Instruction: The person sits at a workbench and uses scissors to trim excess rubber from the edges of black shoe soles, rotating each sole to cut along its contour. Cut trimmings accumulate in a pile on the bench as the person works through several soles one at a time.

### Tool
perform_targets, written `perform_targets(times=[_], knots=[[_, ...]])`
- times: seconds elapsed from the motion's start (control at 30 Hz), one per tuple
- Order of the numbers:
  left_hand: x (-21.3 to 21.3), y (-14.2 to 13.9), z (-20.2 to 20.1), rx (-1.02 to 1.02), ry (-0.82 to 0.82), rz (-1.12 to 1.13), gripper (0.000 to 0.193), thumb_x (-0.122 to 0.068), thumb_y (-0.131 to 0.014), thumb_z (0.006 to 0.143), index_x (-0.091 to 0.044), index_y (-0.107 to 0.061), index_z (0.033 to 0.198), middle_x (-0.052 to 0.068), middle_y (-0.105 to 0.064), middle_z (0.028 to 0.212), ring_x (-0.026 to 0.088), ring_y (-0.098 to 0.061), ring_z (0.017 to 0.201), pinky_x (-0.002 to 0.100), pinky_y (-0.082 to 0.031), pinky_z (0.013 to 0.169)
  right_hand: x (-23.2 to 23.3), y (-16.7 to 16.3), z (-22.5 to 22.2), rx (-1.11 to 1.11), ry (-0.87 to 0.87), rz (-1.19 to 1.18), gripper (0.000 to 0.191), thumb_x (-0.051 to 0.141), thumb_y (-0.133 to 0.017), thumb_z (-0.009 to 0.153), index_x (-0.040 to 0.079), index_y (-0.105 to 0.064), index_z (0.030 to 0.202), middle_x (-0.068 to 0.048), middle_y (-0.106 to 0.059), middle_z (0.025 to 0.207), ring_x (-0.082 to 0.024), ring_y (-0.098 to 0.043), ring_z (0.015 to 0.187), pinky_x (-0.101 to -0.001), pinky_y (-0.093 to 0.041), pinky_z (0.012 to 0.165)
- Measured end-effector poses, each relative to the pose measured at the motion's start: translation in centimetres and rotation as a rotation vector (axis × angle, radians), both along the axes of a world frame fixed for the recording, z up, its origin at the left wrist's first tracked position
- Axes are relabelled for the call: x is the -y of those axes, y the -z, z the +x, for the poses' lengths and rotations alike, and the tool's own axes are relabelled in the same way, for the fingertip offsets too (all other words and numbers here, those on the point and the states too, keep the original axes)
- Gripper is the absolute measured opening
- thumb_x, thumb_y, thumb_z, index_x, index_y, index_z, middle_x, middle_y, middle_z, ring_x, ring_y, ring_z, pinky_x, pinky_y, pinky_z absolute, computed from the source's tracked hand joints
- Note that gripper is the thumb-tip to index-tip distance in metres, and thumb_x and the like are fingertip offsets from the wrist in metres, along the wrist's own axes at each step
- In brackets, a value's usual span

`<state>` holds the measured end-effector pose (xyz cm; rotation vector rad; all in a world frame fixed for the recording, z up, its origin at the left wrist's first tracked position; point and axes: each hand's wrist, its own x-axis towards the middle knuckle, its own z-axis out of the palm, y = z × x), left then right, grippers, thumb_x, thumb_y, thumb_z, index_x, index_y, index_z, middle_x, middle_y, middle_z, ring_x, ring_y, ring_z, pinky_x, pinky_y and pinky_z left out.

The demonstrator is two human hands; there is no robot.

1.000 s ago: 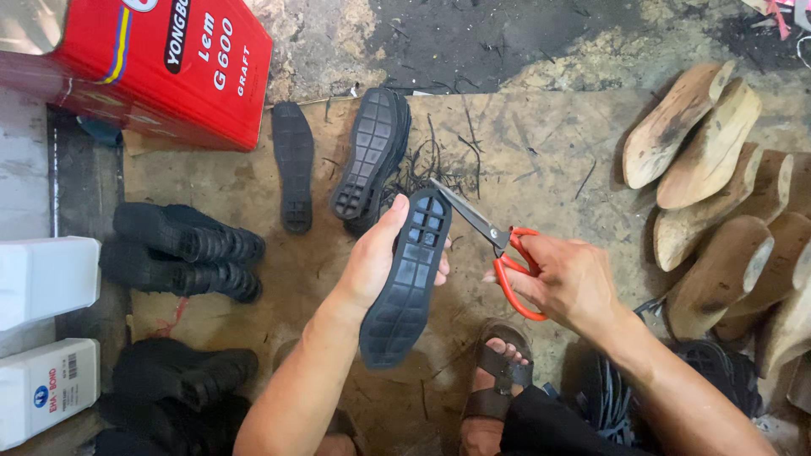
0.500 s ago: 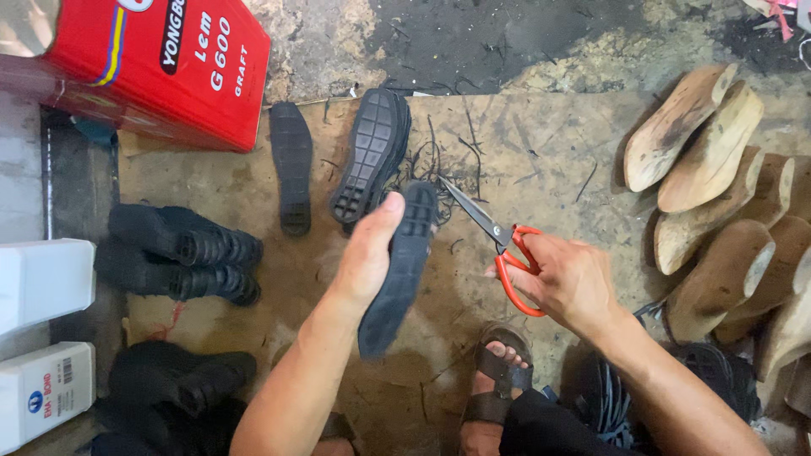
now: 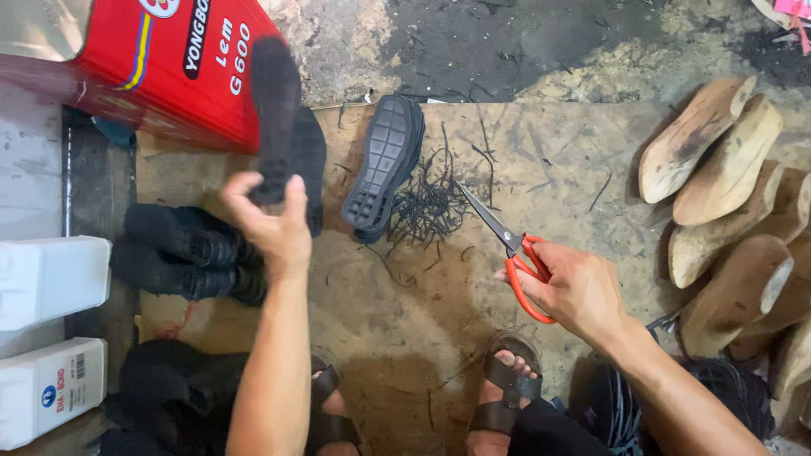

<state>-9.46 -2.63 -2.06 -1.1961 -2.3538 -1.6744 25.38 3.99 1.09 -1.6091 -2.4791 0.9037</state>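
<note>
We are holding a black shoe sole up in our left hand. Our thumb and fingers are pinching its lower end, and the rest of the sole is sticking up past our fingertips, in front of the red box. It is looking a bit blurry. Just beside those fingers, on the right, another flat black sole is lying on the brown board. A little farther right, a stack of black soles is sitting with its bumpy side up. Our right hand is holding the scissors. Our fingers are curling through the orange handles, and the blades are pointing up and left, away from our fingertips, with the two blades close together. Between the blade tip and the stack, thin black trimmings are lying in a messy pile. There is open board between our two hands, with only small scraps on it. Below our left fingers, black shoe pieces are crowding the left edge of the board. Farther left, white plastic jugs are standing well apart from our hand. Far to the right of our right fingers, wooden shoe forms are piling along the board's right edge. Our sandal is resting below the right hand, on the board.
</note>
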Motion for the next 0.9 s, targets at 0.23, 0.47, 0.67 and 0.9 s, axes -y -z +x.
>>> perform_targets(times=[0.23,0.47,0.67,0.9], knots=[[3.0,2.5,1.1,-0.051,-0.165,-0.489,0.05,-0.014,-0.09,0.073,-0.006,-0.061,0.112,0.016,-0.056,0.118,0.038,-0.054,0.117,0.049,-0.043,0.1,0.7,0.4,-0.2,0.073,-0.029,-0.012,0.055,0.057,-0.077,0.08,0.004,-0.066,0.074,-0.014,-0.059,0.061,-0.035,-0.057,0.054,-0.0432,-0.045,0.052],[3.4,1.4,1.2,-0.014,-0.109,-0.45,0.048,-0.011,-0.087,0.074,-0.007,-0.061,0.114,0.015,-0.055,0.12,0.037,-0.055,0.118,0.047,-0.045,0.101,1.3,-0.5,-1.4,0.035,-0.014,-0.038,0.048,0.056,-0.076,0.077,0.009,-0.073,0.086,-0.014,-0.063,0.062,-0.034,-0.06,0.052,-0.0434,-0.046,0.051],[3.9,1.8,1.5,-0.083,-0.093,-0.467,0.047,-0.012,-0.087,0.075,-0.009,-0.062,0.115,0.014,-0.056,0.125,0.037,-0.055,0.12,0.047,-0.045,0.1,1.5,-0.6,-0.8,0.039,-0.016,-0.046,0.049,0.055,-0.077,0.076,0.012,-0.075,0.098,-0.015,-0.063,0.06,-0.035,-0.059,0.051,-0.0441,-0.046,0.05],[3.8,1.8,1.7,-0.047,-0.108,-0.614,0.05,-0.017,-0.087,0.075,-0.01,-0.063,0.119,0.015,-0.054,0.127,0.037,-0.052,0.122,0.049,-0.043,0.099,1.6,0.3,0.1,0.01,-0.029,-0.037,0.041,0.049,-0.075,0.081,0.008,-0.072,0.083,-0.011,-0.073,0.081,-0.035,-0.064,0.056,-0.0432,-0.048,0.051]])
